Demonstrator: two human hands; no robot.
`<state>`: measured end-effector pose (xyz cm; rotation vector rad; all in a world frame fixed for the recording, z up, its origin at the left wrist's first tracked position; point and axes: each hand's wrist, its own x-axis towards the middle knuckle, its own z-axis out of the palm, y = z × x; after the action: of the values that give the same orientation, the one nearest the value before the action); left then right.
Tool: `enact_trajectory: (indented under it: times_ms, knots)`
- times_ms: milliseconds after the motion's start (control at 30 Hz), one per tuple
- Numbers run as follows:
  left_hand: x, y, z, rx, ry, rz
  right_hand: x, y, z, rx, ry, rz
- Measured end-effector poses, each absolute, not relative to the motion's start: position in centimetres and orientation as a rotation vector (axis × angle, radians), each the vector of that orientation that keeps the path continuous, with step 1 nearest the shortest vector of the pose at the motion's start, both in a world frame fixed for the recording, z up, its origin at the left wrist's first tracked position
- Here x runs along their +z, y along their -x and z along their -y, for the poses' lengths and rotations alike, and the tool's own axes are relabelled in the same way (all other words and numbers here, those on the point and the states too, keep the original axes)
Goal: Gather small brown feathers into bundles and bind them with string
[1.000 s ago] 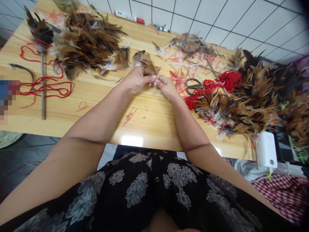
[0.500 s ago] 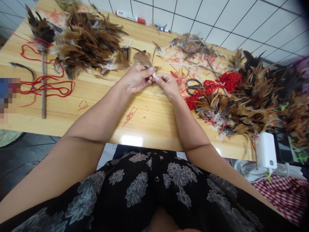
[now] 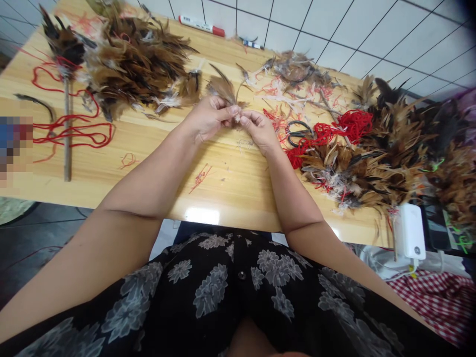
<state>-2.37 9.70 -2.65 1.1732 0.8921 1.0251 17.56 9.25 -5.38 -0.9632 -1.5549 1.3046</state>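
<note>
My left hand [image 3: 217,118] is closed on a small bunch of brown feathers [image 3: 222,89], whose dark tips point away from me. Beside it, my right hand [image 3: 258,130] has its thumb and forefinger pinched together at the pale quill end of the bunch, close against the left thumb. What exactly the right fingers grip is too small to make out. Both hands are above the wooden table [image 3: 238,191]. A large pile of brown feathers [image 3: 137,64] lies left of them, and black-handled scissors [image 3: 298,133] rest to the right.
Red cord [image 3: 355,126] lies by another feather heap [image 3: 364,173] on the right. At the left is a stick [image 3: 67,134] with dark feathers at its top and loose red cord across it. A red-and-white marker [image 3: 201,26] lies by the tiled wall. A white power bank [image 3: 412,230] is near the front edge.
My right fingers have drawn slightly away from the left thumb. The feathers in my left hand have tilted up a little, showing a longer dark tip. The table items look the same.
</note>
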Motion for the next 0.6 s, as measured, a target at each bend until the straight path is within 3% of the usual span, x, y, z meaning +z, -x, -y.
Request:
enact_trajectory:
  times_ms: [400, 600]
  knots:
    - [-1.8, 1.8, -8.8, 0.942, -1.287, -0.899, -6.2, -17.5, -9.6, 1.257, 0.989, 1.632]
    - [-2.1, 3.8, -10.9, 1.375, -1.247, -1.081, -7.4, -18.3, -10.4, 1.077, 1.046, 1.617]
